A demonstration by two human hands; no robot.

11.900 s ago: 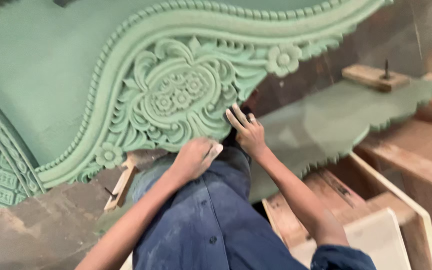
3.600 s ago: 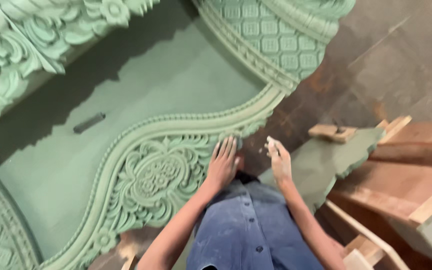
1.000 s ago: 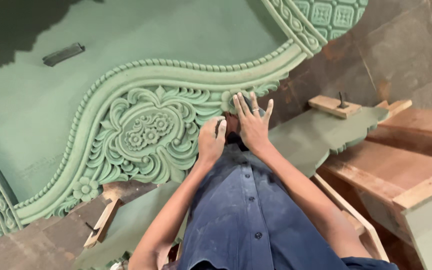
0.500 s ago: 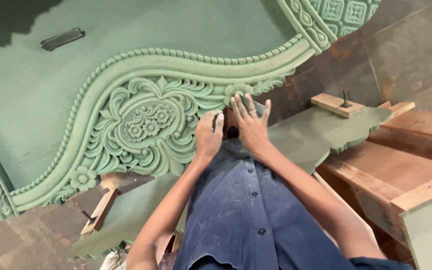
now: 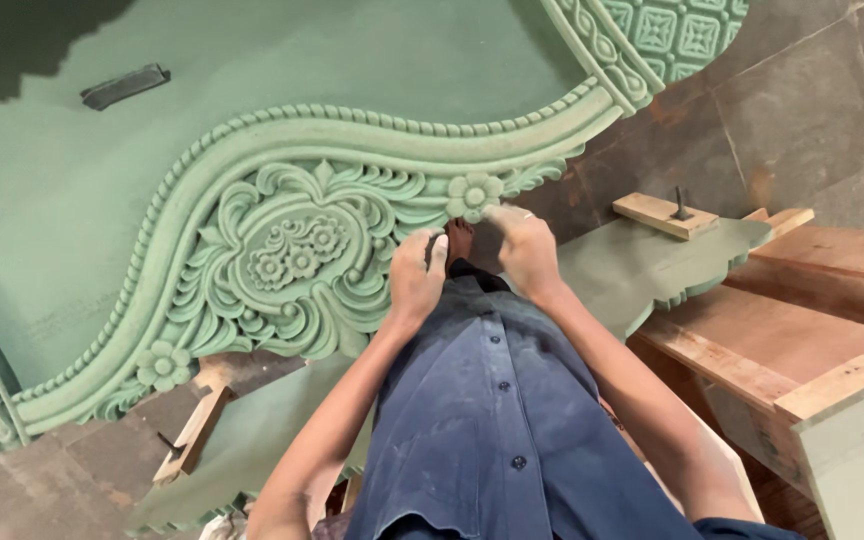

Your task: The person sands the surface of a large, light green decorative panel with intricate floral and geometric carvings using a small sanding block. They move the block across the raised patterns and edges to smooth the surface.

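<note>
A large green carved wooden panel [image 5: 282, 250] with scrollwork, flowers and a beaded border lies in front of me. My left hand [image 5: 415, 280] rests with bent fingers on the lower edge of the scroll carving, and a small pale piece shows by its fingers. My right hand [image 5: 525, 248] sits just to the right, fingertips down on a carved flower rosette [image 5: 474, 194]. Whether anything lies under those fingers is hidden. My blue shirt fills the lower middle.
A second green shaped board [image 5: 652, 265] lies to the right with a small wooden block and nail [image 5: 666, 213] on it. Bare timber pieces [image 5: 812, 300] are stacked at the right. A dark flat object [image 5: 125, 86] lies on the panel's plain area. Tiled floor [image 5: 812, 110] shows beyond.
My right hand's fingers, spread half a second ago, have drawn together onto the flower rosette. My left hand stays at the carving's edge. The view has shifted slightly.
</note>
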